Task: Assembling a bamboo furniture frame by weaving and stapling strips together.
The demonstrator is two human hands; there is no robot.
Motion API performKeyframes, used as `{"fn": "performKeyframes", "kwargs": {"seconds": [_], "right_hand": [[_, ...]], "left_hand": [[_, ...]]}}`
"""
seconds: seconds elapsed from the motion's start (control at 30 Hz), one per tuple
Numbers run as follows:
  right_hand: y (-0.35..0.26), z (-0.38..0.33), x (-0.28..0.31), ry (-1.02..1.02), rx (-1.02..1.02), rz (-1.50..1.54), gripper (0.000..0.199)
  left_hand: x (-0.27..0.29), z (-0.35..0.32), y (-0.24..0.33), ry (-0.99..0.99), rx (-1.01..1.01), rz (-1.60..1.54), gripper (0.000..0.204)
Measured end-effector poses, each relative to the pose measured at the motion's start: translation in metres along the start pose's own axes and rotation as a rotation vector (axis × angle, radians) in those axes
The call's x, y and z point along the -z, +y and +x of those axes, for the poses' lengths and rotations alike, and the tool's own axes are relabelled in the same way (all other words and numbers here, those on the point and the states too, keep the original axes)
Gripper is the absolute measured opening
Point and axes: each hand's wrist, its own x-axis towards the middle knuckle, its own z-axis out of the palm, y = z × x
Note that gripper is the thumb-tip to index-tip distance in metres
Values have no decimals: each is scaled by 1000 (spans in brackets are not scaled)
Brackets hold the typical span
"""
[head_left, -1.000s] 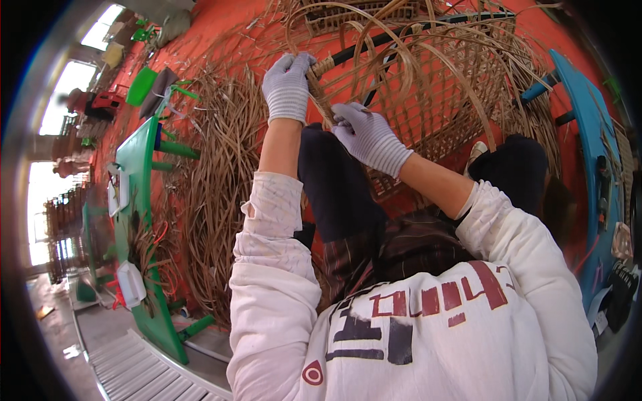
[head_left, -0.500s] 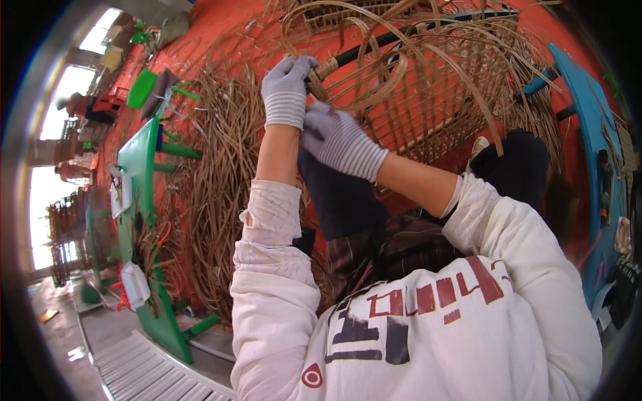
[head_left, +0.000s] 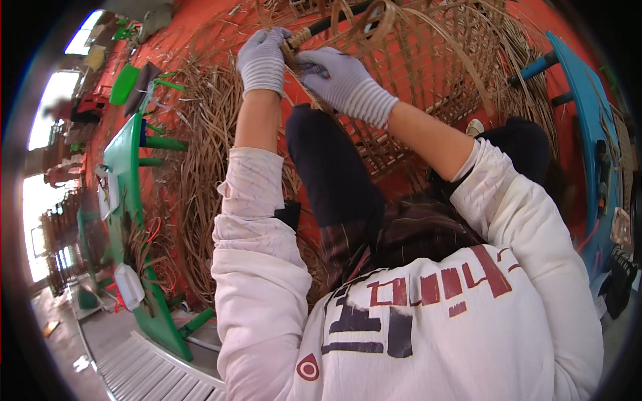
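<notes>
1. wicker frame of woven cane strips stands on the red floor in front of the person, beyond the knees, near the top of the view.
2. left hand, in a grey knit glove, is closed around a wrapped cane rod at the top edge of the frame.
3. right hand, gloved the same way, is curled on the same rod just beside the left hand; its fingers pinch the cane there, and the two hands nearly touch.
4. both forearms are raised, with white sleeves pushed up toward the elbows.
5. loose cane strips lie in a thick heap on the floor to the left of the frame, reaching down beside the left arm.
6. a green stool lies tipped on its side at the left of the heap.
7. a blue stool stands on the right, near the frame's far side.
</notes>
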Motion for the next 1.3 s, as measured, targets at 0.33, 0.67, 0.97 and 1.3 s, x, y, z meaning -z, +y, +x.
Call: {"fn": "performKeyframes", "kwargs": {"seconds": [0.33, 0.67, 0.97, 1.3], "right_hand": [[93, -58, -10, -217, -396, 91, 30], [192, -122, -75, -639, -576, -255, 40], [271, -149, -83, -537, -910, -261, 39], [300, -132, -86, -409, -1089, -165, 40]], "left_hand": [[6, 56, -25, 13, 61, -180, 18], [12, 134, -91, 72, 84, -576, 18], [49, 275, -208, 162, 303, -529, 19], [111, 276, -403, 371, 622, -317, 16]]}}
